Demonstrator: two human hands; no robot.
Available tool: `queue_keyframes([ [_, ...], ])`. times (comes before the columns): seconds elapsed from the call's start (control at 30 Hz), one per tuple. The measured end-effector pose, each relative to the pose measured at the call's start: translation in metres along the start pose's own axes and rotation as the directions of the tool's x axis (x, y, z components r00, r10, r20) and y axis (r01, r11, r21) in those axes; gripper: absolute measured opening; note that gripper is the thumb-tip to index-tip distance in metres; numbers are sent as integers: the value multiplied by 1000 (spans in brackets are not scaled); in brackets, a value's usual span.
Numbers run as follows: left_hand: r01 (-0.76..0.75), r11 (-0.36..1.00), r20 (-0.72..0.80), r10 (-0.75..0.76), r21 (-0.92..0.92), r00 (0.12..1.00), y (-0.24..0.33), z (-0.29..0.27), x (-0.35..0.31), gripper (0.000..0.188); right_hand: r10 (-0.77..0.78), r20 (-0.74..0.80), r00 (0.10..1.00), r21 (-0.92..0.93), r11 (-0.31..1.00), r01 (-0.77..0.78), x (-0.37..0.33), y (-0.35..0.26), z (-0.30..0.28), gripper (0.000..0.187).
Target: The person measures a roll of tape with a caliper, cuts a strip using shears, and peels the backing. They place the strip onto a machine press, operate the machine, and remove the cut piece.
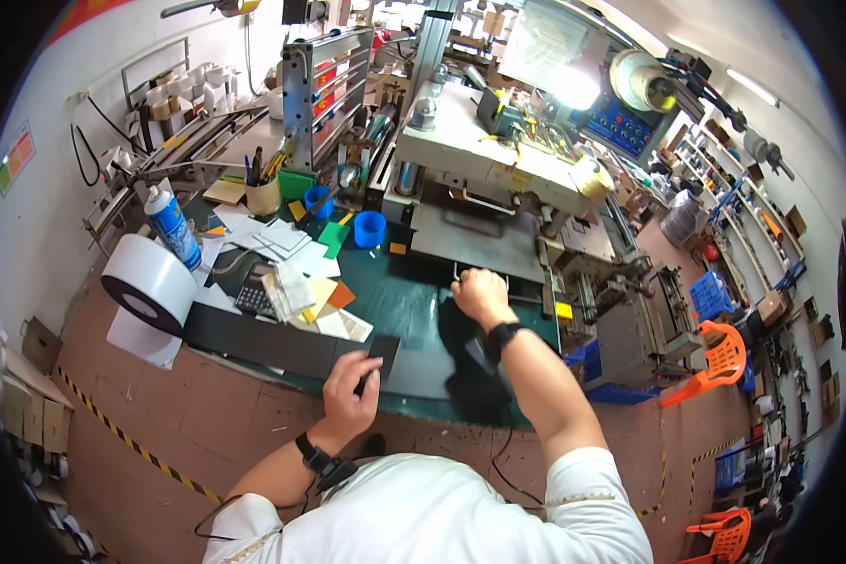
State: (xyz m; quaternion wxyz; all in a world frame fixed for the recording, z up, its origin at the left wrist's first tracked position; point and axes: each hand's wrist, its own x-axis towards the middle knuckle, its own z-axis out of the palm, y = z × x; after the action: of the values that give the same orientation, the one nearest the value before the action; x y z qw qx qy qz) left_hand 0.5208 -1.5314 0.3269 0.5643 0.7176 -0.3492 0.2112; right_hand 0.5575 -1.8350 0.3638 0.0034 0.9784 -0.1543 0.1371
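Observation:
My right hand (482,295) is closed around the metal handle (457,270) at the front of a grey plate (470,240), which sits under the press head (498,155). At the bench's front edge my left hand (352,387) has its fingers curled against a small black flat piece (386,352). That piece lies over or beside the end of a long black strip (254,336); which of the two I cannot tell. The strip runs left to a large roll (155,277) with a white face. My right arm casts a dark shadow on the green bench top (414,310).
Left on the bench are loose papers (287,242), a calculator (254,297), blue cups (369,228), a pen holder (263,195) and a spray can (173,226). Tools (531,136) lie on the press. An orange chair (719,357) and blue crate (712,295) stand at right.

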Motion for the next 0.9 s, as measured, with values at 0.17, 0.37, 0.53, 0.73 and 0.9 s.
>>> queue_keyframes([
  [0.17,129,986,67,-122,-105,990,14,-16,6,23,66,65,996,44,997,-69,-6,0,-9,32],
  [0.37,302,912,154,-268,-277,951,36,-31,54,25,4,194,981,105,994,-24,-83,-31,-42,32],
  [0.53,261,954,372,-190,-150,908,35,3,109,28,-143,254,956,253,964,77,-121,-32,-63,27],
  [0.73,137,989,566,-85,-50,820,16,75,165,31,-299,389,871,422,899,119,-144,-28,-74,28],
  [0.9,-65,998,565,51,4,824,-14,132,184,31,-445,586,678,590,807,20,-141,-15,-100,30],
])
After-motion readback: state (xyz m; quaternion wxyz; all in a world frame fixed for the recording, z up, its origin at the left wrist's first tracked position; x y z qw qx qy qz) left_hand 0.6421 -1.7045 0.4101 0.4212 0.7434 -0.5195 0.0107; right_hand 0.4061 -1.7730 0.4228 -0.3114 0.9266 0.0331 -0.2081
